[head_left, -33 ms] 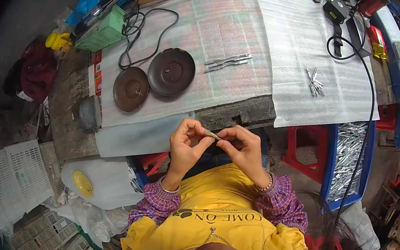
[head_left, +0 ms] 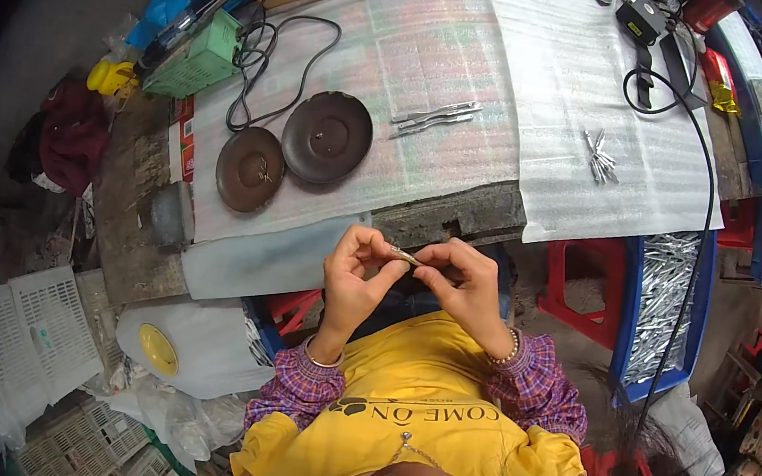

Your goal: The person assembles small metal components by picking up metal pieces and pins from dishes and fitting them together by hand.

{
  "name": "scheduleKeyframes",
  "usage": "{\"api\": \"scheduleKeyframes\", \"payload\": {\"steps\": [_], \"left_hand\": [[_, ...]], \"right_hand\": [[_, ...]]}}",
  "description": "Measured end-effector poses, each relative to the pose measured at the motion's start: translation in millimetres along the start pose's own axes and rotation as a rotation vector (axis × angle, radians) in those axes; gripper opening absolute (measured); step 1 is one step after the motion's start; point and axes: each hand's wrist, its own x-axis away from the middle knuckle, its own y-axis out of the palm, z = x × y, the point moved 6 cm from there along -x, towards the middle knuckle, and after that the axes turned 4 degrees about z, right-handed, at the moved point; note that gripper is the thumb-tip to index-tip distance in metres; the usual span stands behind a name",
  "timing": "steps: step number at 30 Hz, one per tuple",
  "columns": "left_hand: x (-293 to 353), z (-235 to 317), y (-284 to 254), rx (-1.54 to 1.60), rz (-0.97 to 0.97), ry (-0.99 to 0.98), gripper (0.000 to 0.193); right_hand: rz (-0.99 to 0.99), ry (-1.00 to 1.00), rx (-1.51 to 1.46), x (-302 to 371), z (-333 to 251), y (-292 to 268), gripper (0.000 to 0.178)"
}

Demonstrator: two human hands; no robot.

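My left hand [head_left: 358,278] and my right hand [head_left: 461,286] meet in front of my body at the table's near edge. Thumb and fingers of both pinch a small slim metal piece [head_left: 405,256], one end in each hand; its exact kind is too small to make out. Beyond my hands, a few long silver metal strips [head_left: 434,119] lie side by side on the foam sheet. To the left are two round brown dishes: the smaller dish [head_left: 237,184] has tiny thin bits in it, and the larger dish [head_left: 350,150] holds a few specks. A little pile of silver metal pieces [head_left: 601,158] rests farther right.
A blue bin [head_left: 699,327] full of silver metal pieces stands at the right, beside a red stool [head_left: 600,328]. At the back left are a green basket [head_left: 201,59] and a looped black cable [head_left: 303,86]. Another cable [head_left: 710,174] hangs across the right side.
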Motion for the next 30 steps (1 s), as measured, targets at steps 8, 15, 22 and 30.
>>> {"api": "scheduleKeyframes", "payload": {"steps": [8, 15, 22, 30], "left_hand": [[3, 0, 2, 0.027, -0.006, -0.022, 0.025], [1, -2, 1, -0.045, -0.087, -0.107, 0.027], [3, 0, -1, -0.028, -0.058, -0.129, 0.016], [3, -2, -3, -0.062, -0.061, -0.083, 0.012]], "right_hand": [[-0.082, 0.238, -0.225, 4, 19, 3, 0.013], [-0.099, 0.389, -0.388, 6, 24, 5, 0.015], [-0.106, 0.371, -0.410, 7, 24, 5, 0.013], [-0.123, 0.368, -0.362, 7, 27, 5, 0.012]]}}
